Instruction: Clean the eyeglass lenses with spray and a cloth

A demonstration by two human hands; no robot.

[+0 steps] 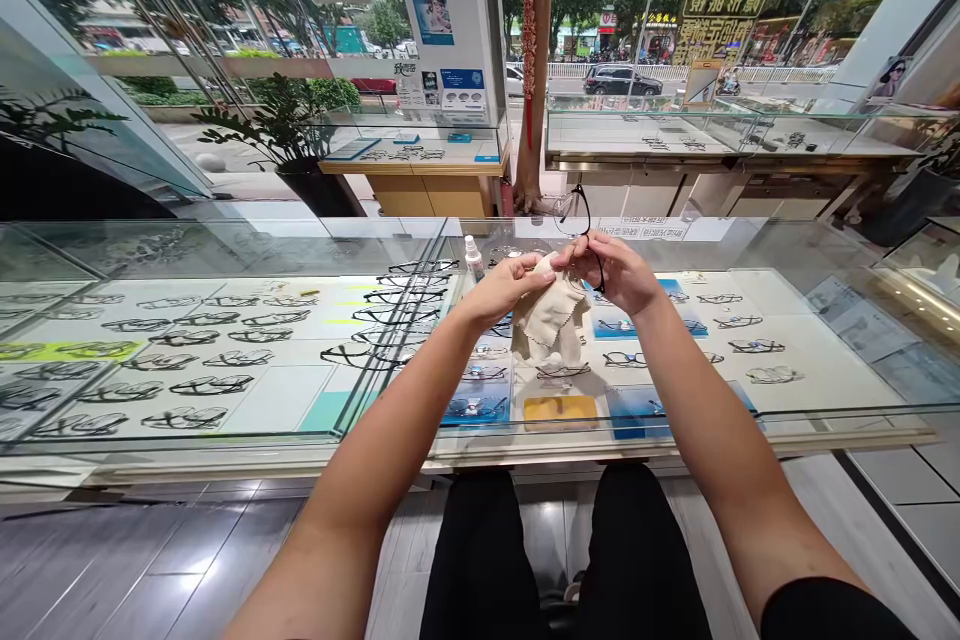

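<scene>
Above the glass counter, my left hand point(510, 285) pinches a cream cleaning cloth point(553, 318) with zigzag edges, which hangs down from the fingers. My right hand point(616, 270) grips a pair of dark-framed eyeglasses point(582, 205); one side sticks up above the fingers and a temple curves down by the palm. Both hands meet at the top of the cloth, where it hides part of the glasses. Whether the cloth wraps a lens I cannot tell.
A white spray bottle point(474, 260) stands on the glass counter point(262, 455) left of my hands. Several black glasses point(405, 298) lie in a row farther left. More frames point(199, 338) are displayed under the glass. A yellow cloth point(561, 412) lies near the front edge.
</scene>
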